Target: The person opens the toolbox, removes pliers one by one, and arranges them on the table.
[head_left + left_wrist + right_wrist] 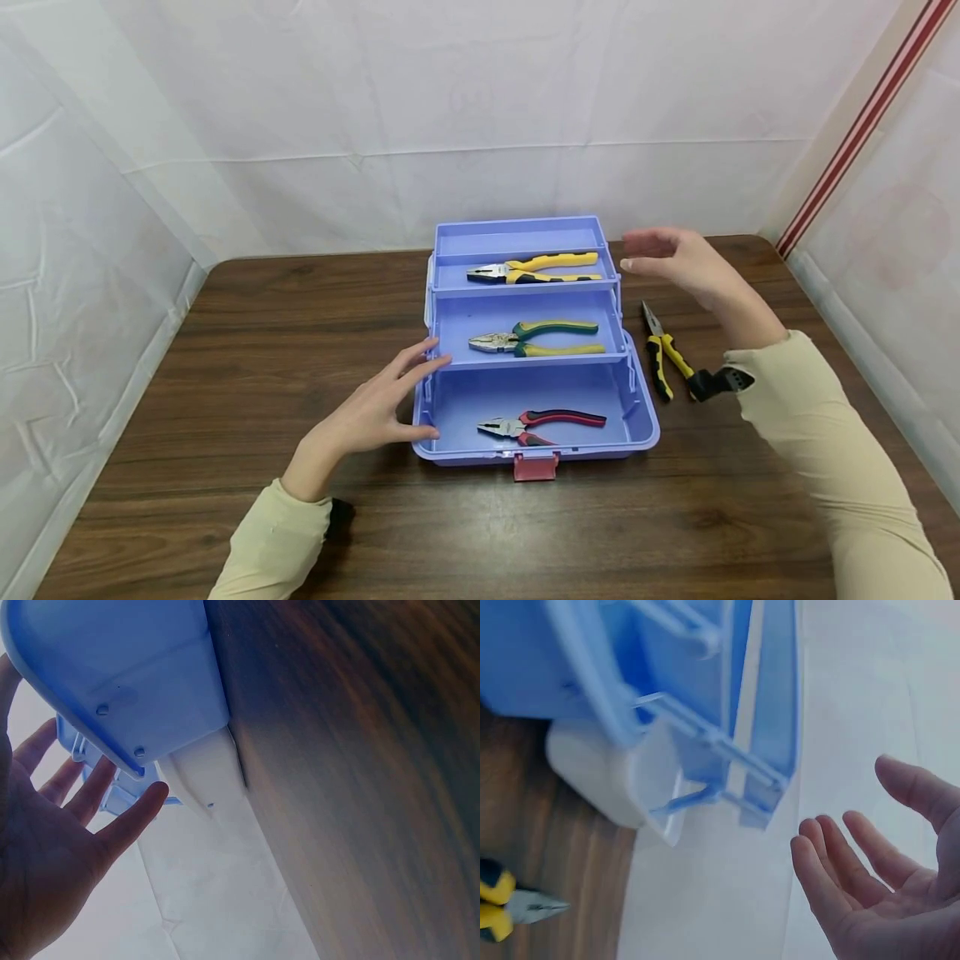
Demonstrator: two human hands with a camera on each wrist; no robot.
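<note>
Fingers spread wide, my left hand [372, 410] rests against the lower-left side of the blue toolbox [645, 433] at frame centre, likely steadying it. My right hand [686, 262] hovers empty, relaxed, just off its upper-right tray; long-nose pliers [663, 354] lie right of the box.
</note>
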